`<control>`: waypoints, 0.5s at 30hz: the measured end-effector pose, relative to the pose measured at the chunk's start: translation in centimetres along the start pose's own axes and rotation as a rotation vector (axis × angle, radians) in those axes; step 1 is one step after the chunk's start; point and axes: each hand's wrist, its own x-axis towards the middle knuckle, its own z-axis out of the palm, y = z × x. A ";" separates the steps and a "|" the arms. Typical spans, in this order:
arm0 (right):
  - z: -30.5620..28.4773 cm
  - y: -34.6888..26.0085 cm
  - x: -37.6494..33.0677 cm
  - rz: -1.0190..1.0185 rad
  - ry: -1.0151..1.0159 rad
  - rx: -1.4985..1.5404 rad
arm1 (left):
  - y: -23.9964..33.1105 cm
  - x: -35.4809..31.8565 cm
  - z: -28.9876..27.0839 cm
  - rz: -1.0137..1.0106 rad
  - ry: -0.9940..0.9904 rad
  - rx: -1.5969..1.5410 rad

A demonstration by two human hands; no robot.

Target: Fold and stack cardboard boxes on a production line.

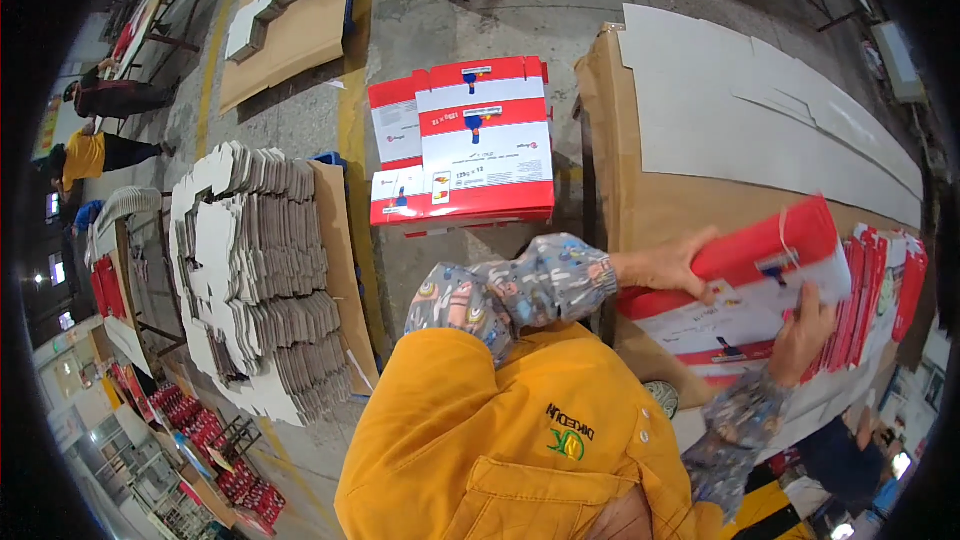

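Observation:
A bundle of flattened red and white cartons (745,310) is tilted over the right-hand table, a thin pale band around its right end. My left hand (668,267) grips its left edge, thumb and fingers spread across the side. Against the lower right part of the bundle is my right hand (803,335), with bent fingers on the white face; part of that grip is hidden. More red and white flat cartons (868,300) stand packed in a row just right of the bundle.
Large white cardboard sheets (740,100) lie on the brown board-covered table (650,210). A pile of red and white cartons (485,150) is ahead. Grey-white die-cut cardboard (265,270) is stacked high at left. Another pallet (290,50) and several people are farther off.

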 end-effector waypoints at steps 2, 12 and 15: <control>0.3 -0.6 1.0 0.043 -0.210 -0.044 | 0.4 -2.3 0.3 -0.148 0.193 -0.735; 0.0 7.1 -4.5 0.231 -0.275 0.470 | 5.0 -14.4 -4.9 -0.142 0.677 -0.852; 3.3 8.2 -6.0 0.233 -0.449 0.339 | 4.8 -17.4 -5.7 -0.189 0.810 -0.913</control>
